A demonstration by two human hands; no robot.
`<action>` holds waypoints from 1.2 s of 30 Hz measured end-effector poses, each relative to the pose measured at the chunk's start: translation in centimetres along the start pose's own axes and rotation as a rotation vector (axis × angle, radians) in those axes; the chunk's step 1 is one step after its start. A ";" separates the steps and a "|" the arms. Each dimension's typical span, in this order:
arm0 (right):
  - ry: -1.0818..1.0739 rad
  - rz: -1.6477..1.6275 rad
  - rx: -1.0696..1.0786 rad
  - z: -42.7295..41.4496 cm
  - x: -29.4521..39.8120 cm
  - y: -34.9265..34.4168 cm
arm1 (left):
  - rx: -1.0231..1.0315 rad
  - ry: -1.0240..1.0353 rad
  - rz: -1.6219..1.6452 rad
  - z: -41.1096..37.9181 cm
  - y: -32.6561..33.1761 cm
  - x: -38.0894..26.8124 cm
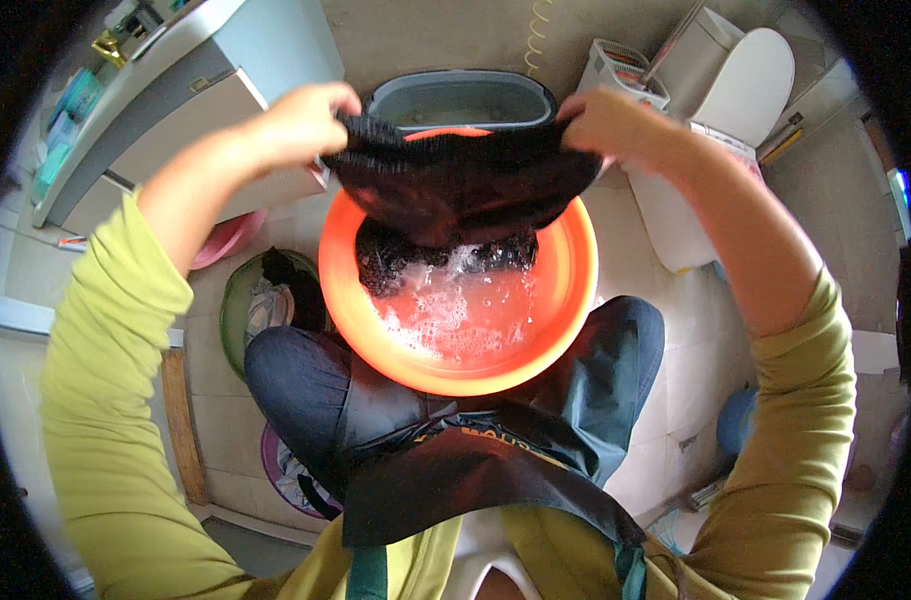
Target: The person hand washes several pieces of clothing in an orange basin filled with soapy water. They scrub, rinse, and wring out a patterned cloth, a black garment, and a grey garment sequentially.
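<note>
A dark wet garment (455, 180) with a ribbed band is stretched between my two hands above an orange plastic basin (575, 300). My left hand (309, 124) grips one end of the band, and my right hand (613, 124) grips the other. The garment's lower part hangs down into the basin, where dark fabric (384, 259) lies in the water. Foamy, bubbly water (455, 315) fills the near side of the basin. The basin sits between my knees.
A grey oval tub (463, 97) with water stands beyond the basin. To the left are a green basin (234, 315) of clothes, a pink basin (230, 236), a purple basin (275, 465) and a cabinet (192, 135). At right stand a toilet (748, 82) and a white basket (613, 67).
</note>
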State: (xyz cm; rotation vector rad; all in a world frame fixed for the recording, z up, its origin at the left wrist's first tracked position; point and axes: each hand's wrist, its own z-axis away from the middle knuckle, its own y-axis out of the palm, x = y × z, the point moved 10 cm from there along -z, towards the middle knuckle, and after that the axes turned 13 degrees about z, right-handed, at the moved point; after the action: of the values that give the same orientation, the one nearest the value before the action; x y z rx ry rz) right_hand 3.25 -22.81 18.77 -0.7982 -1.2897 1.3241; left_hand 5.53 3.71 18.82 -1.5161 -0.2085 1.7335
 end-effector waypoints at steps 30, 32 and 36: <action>-0.205 0.596 0.490 -2.8 1.6 32.3 | 0.445 0.138 -0.809 -7.5 26.3 15.4; -0.212 0.612 0.505 -2.8 1.5 33.1 | 0.422 0.123 -0.716 -8.2 26.4 15.3; -0.229 0.615 0.497 -3.6 2.7 32.2 | 0.460 0.078 -0.772 -9.4 26.7 18.1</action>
State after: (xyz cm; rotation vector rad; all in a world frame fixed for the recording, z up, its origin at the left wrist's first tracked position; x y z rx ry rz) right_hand -1.34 -14.22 -12.26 -0.7211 -0.8340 2.1747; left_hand 2.56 -5.63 -13.26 -0.9719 -0.2851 1.0100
